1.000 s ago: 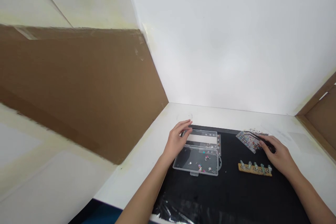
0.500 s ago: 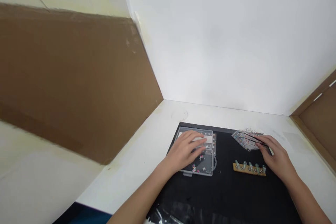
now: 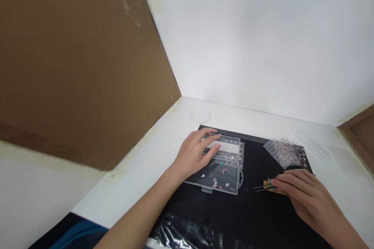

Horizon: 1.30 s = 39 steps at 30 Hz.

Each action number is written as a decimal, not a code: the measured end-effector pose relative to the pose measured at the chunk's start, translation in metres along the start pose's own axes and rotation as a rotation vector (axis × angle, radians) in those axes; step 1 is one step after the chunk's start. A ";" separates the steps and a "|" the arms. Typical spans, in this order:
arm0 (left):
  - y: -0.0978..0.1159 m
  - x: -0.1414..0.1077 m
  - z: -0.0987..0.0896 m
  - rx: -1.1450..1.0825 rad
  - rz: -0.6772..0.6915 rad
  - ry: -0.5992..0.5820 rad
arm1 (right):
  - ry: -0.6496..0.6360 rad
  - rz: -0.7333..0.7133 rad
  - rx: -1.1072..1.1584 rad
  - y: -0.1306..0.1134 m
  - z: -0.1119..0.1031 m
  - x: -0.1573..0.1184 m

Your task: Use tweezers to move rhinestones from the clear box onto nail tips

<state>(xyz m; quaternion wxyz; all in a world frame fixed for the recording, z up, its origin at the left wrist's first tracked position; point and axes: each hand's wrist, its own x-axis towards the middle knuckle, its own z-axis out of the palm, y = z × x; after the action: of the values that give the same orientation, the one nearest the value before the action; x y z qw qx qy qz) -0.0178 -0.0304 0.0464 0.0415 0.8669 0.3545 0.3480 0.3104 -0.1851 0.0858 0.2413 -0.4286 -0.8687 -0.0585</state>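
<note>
Fingers (image 3: 288, 181) of right hand (image 3: 309, 198) pinch tweezers (image 3: 261, 188), hiding a wooden strip (image 3: 266, 183)

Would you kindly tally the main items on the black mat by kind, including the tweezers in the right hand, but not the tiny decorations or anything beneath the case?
Clear plastic case: 1
Sticker sheet: 1
Tweezers: 1
Wooden strip: 1
Total: 4

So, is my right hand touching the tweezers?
Touching: the head view shows the right hand gripping the dark tweezers, with their tips sticking out left past the hand.
</note>
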 end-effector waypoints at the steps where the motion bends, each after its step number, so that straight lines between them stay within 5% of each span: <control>1: 0.000 0.000 0.000 0.000 0.002 -0.003 | -0.007 -0.007 -0.007 -0.001 0.000 0.001; 12: -0.001 0.001 -0.003 0.008 -0.005 -0.035 | -0.005 -0.012 -0.116 -0.011 0.009 0.001; 23: -0.023 0.006 -0.006 0.023 -0.354 -0.024 | -0.029 -0.039 -0.105 -0.008 0.012 -0.001; 36: -0.030 0.008 0.002 0.036 -0.420 -0.181 | 0.265 0.062 -0.053 -0.038 0.020 -0.006; 39: -0.028 0.008 0.004 0.046 -0.404 -0.206 | 0.237 0.026 -0.111 -0.047 0.025 0.006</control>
<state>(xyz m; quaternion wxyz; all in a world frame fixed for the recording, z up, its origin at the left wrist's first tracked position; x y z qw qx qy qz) -0.0278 -0.0035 0.0392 0.1265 0.8098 0.5228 0.2342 0.2619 -0.2025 0.0715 0.3188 -0.4425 -0.8239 -0.1538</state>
